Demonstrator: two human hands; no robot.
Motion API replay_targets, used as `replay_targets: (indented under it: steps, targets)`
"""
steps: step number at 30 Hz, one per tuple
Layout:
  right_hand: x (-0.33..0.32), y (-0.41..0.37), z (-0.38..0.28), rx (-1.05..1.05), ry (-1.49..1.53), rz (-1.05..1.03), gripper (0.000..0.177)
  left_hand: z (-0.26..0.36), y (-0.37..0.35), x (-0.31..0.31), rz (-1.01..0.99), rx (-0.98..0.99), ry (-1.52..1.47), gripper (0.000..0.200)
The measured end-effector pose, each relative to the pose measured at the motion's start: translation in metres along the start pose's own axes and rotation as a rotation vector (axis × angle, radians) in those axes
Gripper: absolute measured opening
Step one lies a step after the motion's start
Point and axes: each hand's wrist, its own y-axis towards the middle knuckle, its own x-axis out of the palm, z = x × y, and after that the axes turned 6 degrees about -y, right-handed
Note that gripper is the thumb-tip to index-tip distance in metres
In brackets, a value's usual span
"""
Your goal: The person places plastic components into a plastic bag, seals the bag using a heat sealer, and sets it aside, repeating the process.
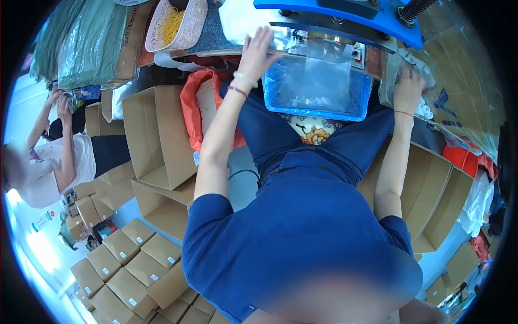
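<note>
My left hand is at the table edge beside a white sheet, its fingers spread and nothing seen in it. On the right, my right hand lies over clear plastic bags; its fingers are partly blurred, and whether it grips a bag is unclear. Between my hands a blue tray, lined with clear plastic, rests over my lap. Clear film lies across its back edge. Behind it is a blue machine frame with a metal bar.
A white basket with yellow bands stands at the back left, near green plastic-wrapped bundles. Open cardboard boxes and an orange bag are at left. Another person works far left. More boxes are at right.
</note>
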Motion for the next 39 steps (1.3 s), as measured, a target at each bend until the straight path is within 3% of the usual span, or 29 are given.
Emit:
replay_targets:
  steps: [1,3,5,7,10,12,14,16,20,21,24,27,30,34,35,37,39]
  targets:
    - [0.009,0.001,0.003,-0.126,0.101,-0.044,0.029,0.006,-0.012,0.0,0.003,0.049,0.025,0.05]
    - [0.015,-0.002,-0.001,-0.124,0.216,-0.01,0.033,-0.002,-0.027,0.005,0.083,0.054,0.03,0.041]
    - [-0.003,0.007,-0.006,-0.009,0.032,0.297,0.036,0.0,-0.025,0.001,0.166,0.073,0.1,0.033]
    - [0.006,0.016,-0.004,0.157,-0.004,0.017,0.038,0.0,-0.018,0.004,0.198,0.071,0.08,0.031]
    - [0.017,0.017,0.01,-0.046,0.02,0.116,0.032,0.009,-0.009,0.004,0.218,0.046,0.093,0.027]
    - [0.002,0.0,0.009,-0.173,0.154,0.041,0.025,0.01,-0.01,0.0,0.208,0.066,0.099,0.025]
    - [0.002,0.0,0.009,-0.175,0.26,0.086,0.021,0.005,-0.01,0.003,0.209,0.068,0.103,0.025]
    - [-0.007,0.008,0.009,-0.022,0.303,0.094,0.02,0.01,-0.012,0.0,0.199,0.068,0.115,0.024]
    - [0.003,0.0,-0.006,-0.101,0.371,0.117,0.016,0.009,-0.001,-0.004,0.232,0.068,0.079,0.025]
    - [-0.006,0.001,-0.01,0.017,0.348,0.096,0.016,0.008,0.0,-0.005,0.226,0.077,0.066,0.021]
    - [-0.03,0.014,-0.01,-0.062,0.132,0.032,0.017,0.005,0.002,-0.007,0.195,0.082,0.04,0.016]
    - [-0.011,0.009,-0.006,-0.089,0.374,0.031,0.019,-0.003,0.002,-0.009,0.141,0.093,0.062,0.015]
    - [-0.008,0.0,0.0,-0.187,0.389,-0.095,0.023,-0.006,0.0,-0.011,0.161,0.13,0.042,0.014]
    - [-0.032,-0.001,-0.002,-0.384,0.065,-0.13,0.024,-0.001,0.002,-0.012,0.192,0.135,0.055,0.015]
    - [-0.034,0.0,-0.001,-0.388,0.066,-0.125,0.024,0.002,0.001,-0.012,0.19,0.089,0.071,0.016]
    - [-0.037,-0.002,0.005,-0.343,0.187,-0.338,0.025,0.003,-0.001,-0.002,0.245,0.078,0.116,0.017]
    - [-0.039,-0.005,0.016,-0.385,0.273,-0.347,0.026,0.01,-0.012,0.007,0.292,0.099,0.163,0.018]
